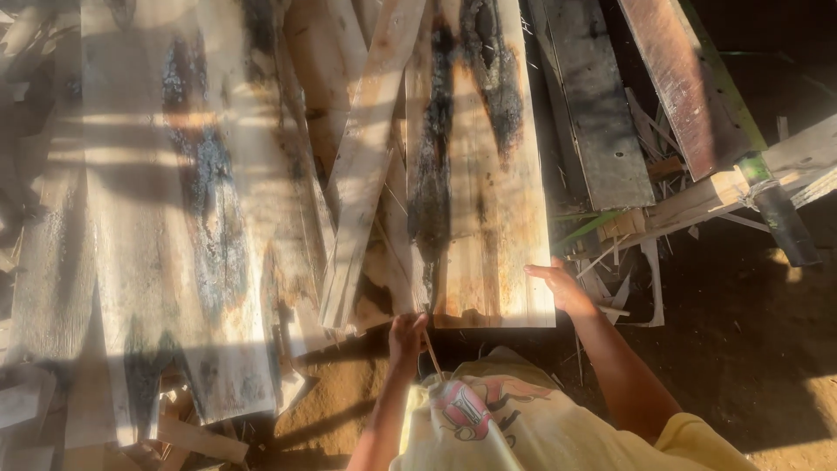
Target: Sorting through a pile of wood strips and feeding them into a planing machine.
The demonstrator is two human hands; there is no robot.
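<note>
L hand (407, 330) grips near end of stained plank (479, 174) from below; R hand (558, 286) lies open on its right edge. Plank tops the board pile (174, 218). Best lift w/ both hands level, clear of thin batten (366, 166).

No packages, labels, signs or screens in view, only stacked wood.
</note>
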